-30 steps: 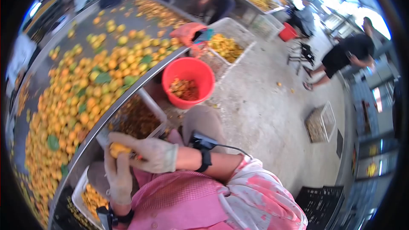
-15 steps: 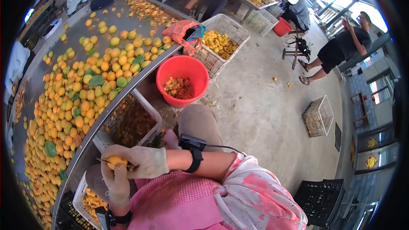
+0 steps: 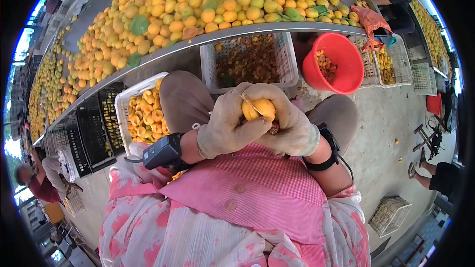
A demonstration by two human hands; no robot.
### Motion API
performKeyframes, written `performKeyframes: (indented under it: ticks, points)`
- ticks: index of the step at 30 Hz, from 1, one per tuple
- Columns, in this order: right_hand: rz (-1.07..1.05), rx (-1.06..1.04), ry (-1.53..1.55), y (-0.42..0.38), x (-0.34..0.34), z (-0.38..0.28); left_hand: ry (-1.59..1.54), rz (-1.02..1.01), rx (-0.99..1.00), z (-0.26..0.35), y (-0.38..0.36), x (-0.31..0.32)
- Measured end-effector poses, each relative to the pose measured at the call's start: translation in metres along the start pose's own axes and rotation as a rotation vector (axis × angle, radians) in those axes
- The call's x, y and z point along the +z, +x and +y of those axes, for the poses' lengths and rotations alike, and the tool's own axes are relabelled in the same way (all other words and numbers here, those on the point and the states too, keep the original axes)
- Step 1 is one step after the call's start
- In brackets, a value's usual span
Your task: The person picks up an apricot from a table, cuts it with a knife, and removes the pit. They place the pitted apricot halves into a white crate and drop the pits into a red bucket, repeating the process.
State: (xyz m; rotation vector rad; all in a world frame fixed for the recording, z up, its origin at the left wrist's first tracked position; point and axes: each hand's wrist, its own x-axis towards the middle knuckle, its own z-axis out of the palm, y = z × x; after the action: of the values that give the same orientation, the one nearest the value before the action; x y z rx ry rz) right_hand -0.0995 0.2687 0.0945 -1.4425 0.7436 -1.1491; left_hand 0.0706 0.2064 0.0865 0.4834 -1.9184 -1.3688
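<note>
My left hand [image 3: 230,121] and my right hand [image 3: 292,121], both in pale gloves, meet in front of my chest around a yellow-orange fruit [image 3: 259,110]. Their fingers wrap it from both sides. Something small and dark red shows beneath the fruit, between the fingers; I cannot tell what it is. No knife blade is clearly visible. Beyond my hands stands a white crate [image 3: 292,64] with brown-orange scraps. Left of my knee, another white crate [image 3: 121,104] holds yellow fruit halves.
A metal table [image 3: 193,42] heaped with fruit and leaves spans the far side. Right of the scrap crate are a red bucket [image 3: 308,66] and a crate of cut fruit [image 3: 403,66]. Black crates [image 3: 91,131] stand at left. Other people are at both edges.
The view has swung left and down, bringing my lap to the centre. My hands now close together around the fruit; the blade seen at it earlier is no longer clearly visible.
</note>
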Motion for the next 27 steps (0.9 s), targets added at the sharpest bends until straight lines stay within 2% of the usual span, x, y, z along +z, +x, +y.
performKeyframes:
  ticks: [4,6,7,9,10,13,17,20,21,22,23,25,27]
  points:
    - [0.014,-0.121,-0.175,0.005,0.004,-0.010,0.042,-0.016,0.032,-0.003,-0.005,-0.003]
    - [0.012,0.477,0.185,0.004,0.005,-0.033,0.004,0.011,0.032,-0.001,-0.008,-0.001]
    - [0.008,0.478,0.185,0.002,0.007,-0.031,-0.028,0.036,0.037,0.001,-0.009,0.000]
    - [0.030,0.344,0.185,0.000,0.010,-0.021,-0.076,0.037,-0.014,0.001,-0.012,0.001]
    - [0.023,0.344,0.184,0.000,0.011,-0.021,-0.126,0.034,-0.064,0.001,-0.013,0.001]
    - [0.044,0.341,0.155,0.000,0.012,-0.022,-0.116,0.033,-0.028,0.002,-0.013,0.000]
    - [0.198,0.416,0.245,-0.002,0.005,-0.015,-0.192,0.074,-0.129,0.010,-0.016,-0.003]
    - [0.202,0.318,0.348,0.002,0.004,-0.018,-0.340,0.124,-0.120,0.015,-0.013,-0.001]
    - [0.209,0.299,0.367,0.004,0.004,-0.020,-0.484,0.129,-0.216,0.022,-0.011,-0.002]
    - [0.227,0.302,0.343,0.005,0.003,-0.022,-0.625,0.138,-0.310,0.026,-0.010,-0.005]
    - [0.230,0.344,0.309,0.008,0.003,-0.026,-0.614,0.160,-0.300,0.024,-0.009,-0.006]
    - [0.227,0.464,0.203,0.015,0.007,-0.034,-0.748,0.154,-0.430,0.018,-0.013,-0.009]
    - [0.150,0.457,0.198,0.019,0.011,-0.026,-0.625,0.141,-0.414,0.013,-0.015,-0.015]
